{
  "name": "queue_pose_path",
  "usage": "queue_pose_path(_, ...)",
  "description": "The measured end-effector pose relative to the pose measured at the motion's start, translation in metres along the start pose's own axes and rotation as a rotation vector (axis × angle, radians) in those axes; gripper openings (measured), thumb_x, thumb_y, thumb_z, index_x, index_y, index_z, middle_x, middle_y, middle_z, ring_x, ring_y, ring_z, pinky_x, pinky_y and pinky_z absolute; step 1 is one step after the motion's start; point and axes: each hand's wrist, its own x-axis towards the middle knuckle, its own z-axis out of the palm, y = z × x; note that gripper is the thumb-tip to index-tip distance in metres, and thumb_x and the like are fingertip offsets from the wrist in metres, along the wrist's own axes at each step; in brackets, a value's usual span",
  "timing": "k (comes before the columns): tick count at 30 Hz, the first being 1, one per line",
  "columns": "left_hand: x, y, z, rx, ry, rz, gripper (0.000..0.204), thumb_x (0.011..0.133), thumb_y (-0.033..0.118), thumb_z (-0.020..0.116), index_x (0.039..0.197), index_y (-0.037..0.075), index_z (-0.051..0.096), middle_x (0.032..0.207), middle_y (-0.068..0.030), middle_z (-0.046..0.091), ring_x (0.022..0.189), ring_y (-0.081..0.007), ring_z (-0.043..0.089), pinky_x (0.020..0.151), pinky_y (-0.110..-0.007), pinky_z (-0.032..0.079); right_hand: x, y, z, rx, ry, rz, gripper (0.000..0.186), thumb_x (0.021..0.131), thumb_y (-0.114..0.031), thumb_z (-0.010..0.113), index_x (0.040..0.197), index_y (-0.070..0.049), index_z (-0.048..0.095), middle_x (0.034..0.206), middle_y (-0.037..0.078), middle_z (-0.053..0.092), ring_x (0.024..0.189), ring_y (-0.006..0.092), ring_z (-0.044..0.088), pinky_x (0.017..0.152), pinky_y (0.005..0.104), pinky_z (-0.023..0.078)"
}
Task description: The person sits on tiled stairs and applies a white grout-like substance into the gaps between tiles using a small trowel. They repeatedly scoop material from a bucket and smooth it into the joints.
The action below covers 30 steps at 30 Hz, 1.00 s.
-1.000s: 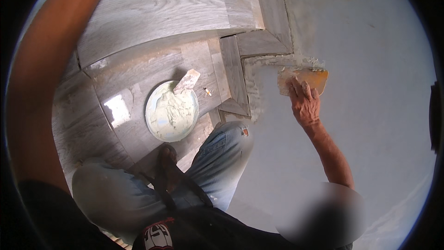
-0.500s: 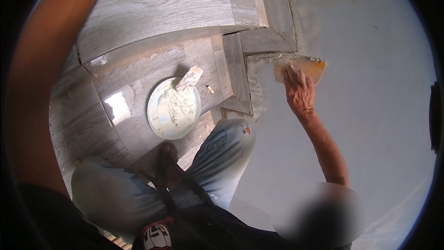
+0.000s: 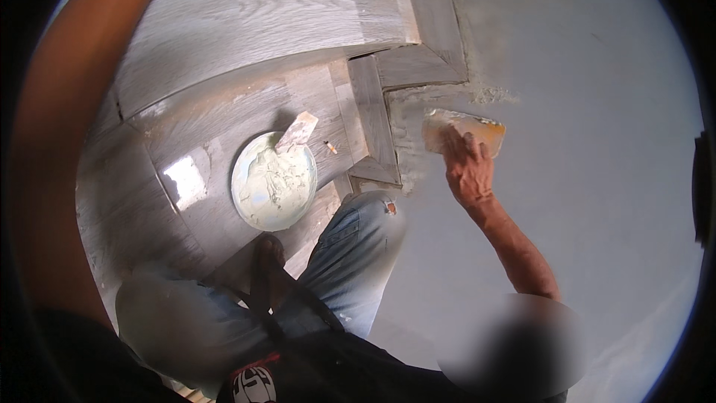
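Observation:
My right hand [image 3: 469,172] is closed on a flat, rectangular yellowish spreader [image 3: 462,121], its fingers pressing on the face, against the grey plastered surface [image 3: 582,149] beside stepped wood-look tile trim [image 3: 371,112]. Rough cream compound [image 3: 485,95] lines that trim, and some shows on the spreader's upper edge. To the left, a round pale bowl [image 3: 238,183] holds cream compound [image 3: 276,190], with a second, smeared flat blade [image 3: 297,131] resting in it. My left forearm [image 3: 82,89] reaches up along the left side; its hand is out of the picture.
Grey wood-look stair treads [image 3: 246,7] rise at the upper left. A small cigarette-like stick [image 3: 330,146] lies right of the bowl. My jeans-clad knee [image 3: 362,231] is just below the trim, and my sandalled foot [image 3: 268,254] is under the bowl.
My right hand with the spreader has moved left and a little down, away from the rough band along the trim. The whole view has shifted slightly. The bowl and blade stay put.

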Motion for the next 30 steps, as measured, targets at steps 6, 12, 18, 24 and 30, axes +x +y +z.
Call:
queue_pose_path(6, 0.003, -0.021, 0.011, 0.046, 0.039, 0.036, 0.047, 0.083, 0.042, 0.056, 0.099, -0.001, 0.065, 0.1, -0.025, 0.062, 0.097, -0.0404, 0.057, 0.086, -0.046, 0.045, 0.002, 0.057, -0.054, -0.033, 0.216, 0.477, 0.05, 0.075, 0.005, 0.057, 0.124, -0.007, 0.057, 0.119, 0.012, 0.061, 0.102, 0.0296, 0.057, 0.089, 0.0408, 0.047)
queue_pose_path(12, 0.01, -0.011, 0.014, 0.023, 0.039, 0.023, 0.045, 0.083, 0.041, 0.057, 0.098, 0.0, 0.065, 0.098, -0.0254, 0.062, 0.094, -0.0415, 0.058, 0.084, -0.047, 0.046, -0.014, 0.046, 0.015, -0.077, 0.287, 0.223, 0.055, 0.08, -0.004, 0.057, 0.134, -0.003, 0.046, 0.133, 0.013, 0.05, 0.108, 0.0297, 0.052, 0.086, 0.0389, 0.046)
queue_pose_path(18, 0.006, -0.017, 0.007, 0.018, 0.011, -0.013, 0.043, 0.081, 0.04, 0.057, 0.096, 0.0, 0.065, 0.096, -0.0254, 0.062, 0.092, -0.0415, 0.058, 0.083, -0.047, 0.046, -0.002, 0.012, -0.008, -0.02, 0.095, 0.227, 0.049, 0.075, -0.002, 0.058, 0.124, -0.002, 0.054, 0.124, 0.013, 0.056, 0.102, 0.0271, 0.052, 0.079, 0.0371, 0.048)
queue_pose_path(24, 0.004, -0.014, 0.007, -0.019, 0.023, -0.037, 0.045, 0.082, 0.04, 0.057, 0.099, 0.0, 0.065, 0.099, -0.0247, 0.062, 0.094, -0.0404, 0.058, 0.085, -0.046, 0.045, 0.012, 0.042, -0.01, -0.072, 0.189, 0.271, 0.049, 0.078, 0.001, 0.057, 0.126, -0.005, 0.053, 0.123, 0.009, 0.058, 0.099, 0.0259, 0.056, 0.083, 0.0371, 0.046)
queue_pose_path(30, 0.004, -0.021, 0.013, 0.016, 0.034, -0.011, 0.045, 0.082, 0.04, 0.056, 0.101, 0.0, 0.064, 0.101, -0.0242, 0.062, 0.095, -0.0399, 0.058, 0.086, -0.046, 0.045, -0.011, -0.001, 0.01, -0.047, -0.013, 0.059, 0.053, 0.077, -0.009, 0.057, 0.13, -0.005, 0.05, 0.135, 0.008, 0.047, 0.105, 0.0223, 0.047, 0.075, 0.0328, 0.045)
